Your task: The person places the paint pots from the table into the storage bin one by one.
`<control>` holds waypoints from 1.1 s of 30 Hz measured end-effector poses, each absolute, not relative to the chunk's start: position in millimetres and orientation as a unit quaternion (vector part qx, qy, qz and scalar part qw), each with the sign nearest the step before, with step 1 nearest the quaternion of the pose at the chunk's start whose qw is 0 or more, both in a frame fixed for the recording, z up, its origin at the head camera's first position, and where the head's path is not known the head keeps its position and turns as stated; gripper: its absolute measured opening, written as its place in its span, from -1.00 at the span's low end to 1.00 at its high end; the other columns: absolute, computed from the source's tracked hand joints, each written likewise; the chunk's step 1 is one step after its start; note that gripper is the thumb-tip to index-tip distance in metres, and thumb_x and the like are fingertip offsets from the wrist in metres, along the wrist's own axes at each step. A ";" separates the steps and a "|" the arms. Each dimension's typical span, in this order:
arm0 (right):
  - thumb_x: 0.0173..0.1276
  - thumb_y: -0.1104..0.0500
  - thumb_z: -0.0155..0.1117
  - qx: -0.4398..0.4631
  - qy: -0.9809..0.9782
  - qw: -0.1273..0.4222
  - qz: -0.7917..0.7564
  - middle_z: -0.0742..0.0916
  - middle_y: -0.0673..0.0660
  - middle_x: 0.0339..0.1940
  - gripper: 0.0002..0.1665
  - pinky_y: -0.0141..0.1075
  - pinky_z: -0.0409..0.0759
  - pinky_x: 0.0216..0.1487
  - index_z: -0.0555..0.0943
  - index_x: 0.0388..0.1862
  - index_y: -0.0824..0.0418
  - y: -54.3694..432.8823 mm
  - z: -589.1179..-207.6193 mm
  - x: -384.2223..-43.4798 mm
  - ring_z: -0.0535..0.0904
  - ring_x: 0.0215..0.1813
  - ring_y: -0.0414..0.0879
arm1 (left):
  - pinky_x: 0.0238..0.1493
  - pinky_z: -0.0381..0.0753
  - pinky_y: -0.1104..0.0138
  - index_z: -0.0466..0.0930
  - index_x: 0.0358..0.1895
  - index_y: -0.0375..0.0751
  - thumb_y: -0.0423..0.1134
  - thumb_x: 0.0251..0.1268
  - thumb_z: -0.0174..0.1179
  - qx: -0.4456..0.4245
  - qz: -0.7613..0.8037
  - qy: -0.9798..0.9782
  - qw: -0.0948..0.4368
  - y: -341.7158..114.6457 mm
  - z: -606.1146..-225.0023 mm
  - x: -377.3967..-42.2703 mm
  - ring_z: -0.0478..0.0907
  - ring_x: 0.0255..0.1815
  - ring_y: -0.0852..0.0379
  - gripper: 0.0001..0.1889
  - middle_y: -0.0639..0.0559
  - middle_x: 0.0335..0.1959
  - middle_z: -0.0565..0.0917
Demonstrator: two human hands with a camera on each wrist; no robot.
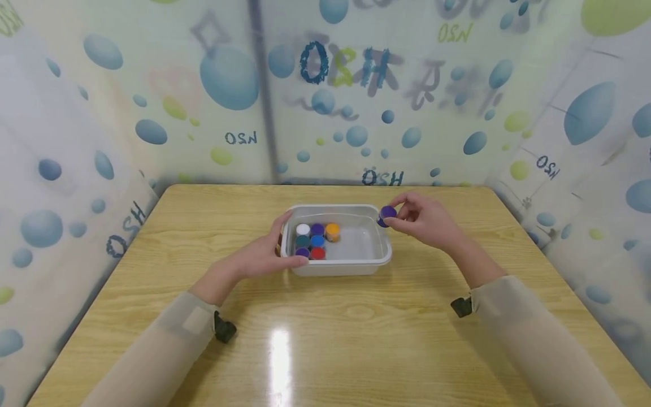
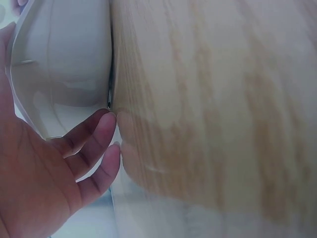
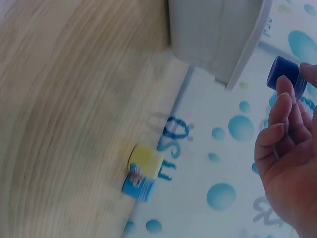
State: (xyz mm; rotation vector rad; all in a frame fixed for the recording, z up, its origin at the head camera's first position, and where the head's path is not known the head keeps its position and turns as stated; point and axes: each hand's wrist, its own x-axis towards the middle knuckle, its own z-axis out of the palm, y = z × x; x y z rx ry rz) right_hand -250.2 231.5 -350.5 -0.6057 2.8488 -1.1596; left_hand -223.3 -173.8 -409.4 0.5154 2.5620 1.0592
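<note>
A white plastic tub (image 1: 335, 270) stands on the wooden table with several small paint jars grouped in its left half. Their lids include a white one (image 1: 303, 229), an orange one (image 1: 333, 228), a red one (image 1: 317, 253) and a blue one (image 1: 317, 241). My left hand (image 1: 261, 253) holds the tub's left end, thumb along the front rim; the left wrist view has its fingers bent against the outer wall. At the right rim, my right hand (image 1: 424, 221) pinches a purple-lidded paint jar (image 1: 387, 212) between thumb and fingers, raised to rim height.
In the right wrist view, a yellow jar with a blue label (image 3: 145, 162) stands on the table (image 3: 74, 124) to the right of the tub; my right hand covers that spot in the head view. Patterned curtains (image 1: 325, 113) enclose the table's back and sides.
</note>
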 end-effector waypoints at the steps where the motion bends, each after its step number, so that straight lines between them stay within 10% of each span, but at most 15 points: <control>1: 0.50 0.07 0.56 -0.199 0.908 0.003 -0.369 0.81 0.11 -0.26 -0.60 -0.27 0.58 -0.24 0.68 0.18 0.18 226.3 -352.5 -250.9 0.63 -0.29 -0.02 | 0.33 0.63 -0.09 -0.50 0.81 0.30 0.39 0.37 0.41 0.181 0.371 0.897 0.160 -174.0 -409.6 -223.3 0.67 0.18 -0.11 0.32 -0.31 0.40 0.57; 33: 0.46 0.02 0.59 -0.264 0.893 0.088 -0.354 0.78 0.00 -0.29 -0.71 -0.20 0.62 -0.13 0.72 0.07 -0.01 133.5 -390.7 -270.3 0.63 -0.25 -0.03 | 0.30 0.66 -0.10 -0.50 0.82 0.34 0.41 0.34 0.42 0.178 0.380 0.894 0.157 -174.2 -413.5 -223.4 0.72 0.15 -0.11 0.32 -0.31 0.29 0.66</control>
